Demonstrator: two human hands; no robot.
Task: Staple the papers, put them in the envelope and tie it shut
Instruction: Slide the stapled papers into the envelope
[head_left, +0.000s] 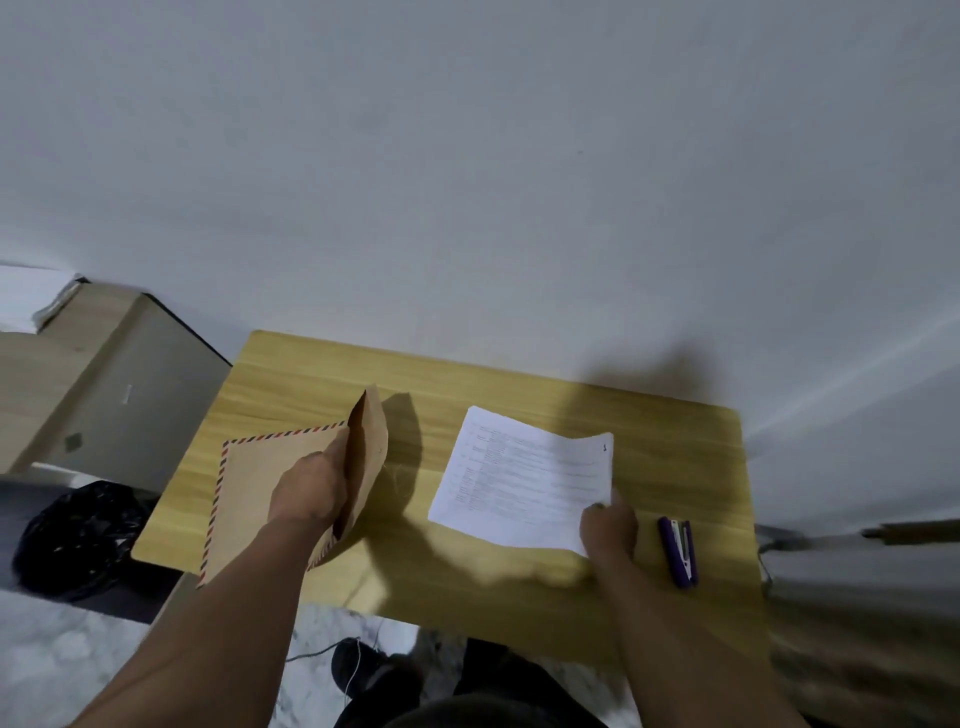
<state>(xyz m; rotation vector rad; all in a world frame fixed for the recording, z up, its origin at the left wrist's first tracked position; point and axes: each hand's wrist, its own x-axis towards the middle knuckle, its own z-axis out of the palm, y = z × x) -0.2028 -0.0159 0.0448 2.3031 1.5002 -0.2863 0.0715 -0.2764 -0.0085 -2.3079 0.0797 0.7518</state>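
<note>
Nearest the camera: two bare forearms reach fwd over the near edge of the wooden table (322, 374); dark clothing and a thin white cable show below that edge.

R hand (609, 527) sits at the near-right corner of the papers (524, 480); thumb and fingers pinch that corner, narrow grip, fingertips curled under the sheet so exact spread can't be told; the corner is lifted a bit off the table, rest of the sheets lies flat w/ printed text up; far-right corner curls up slightly.

Just right of the papers, apart from the R hand: purple stapler (679, 552), lying flat on the table, untouched.

L hand (311, 488) is left of the papers, well apart from them; fingers go into the open mouth of the brown envelope (244, 499), thumb side on the outside, holding the mouth spread; fingers mostly hidden inside so how far they open can't be told. Envelope has red/blue striped border; its near-left corner overhangs the table's near edge; flap (370, 441) stands up at the end facing the papers; nothing seen inside.

Papers are outside the envelope, on the table.

Farther, left of the table: black plastic bag (78, 540) on the floor; beyond it a wood/grey cabinet (130, 389); behind the table a plain white wall (467, 156).
</note>
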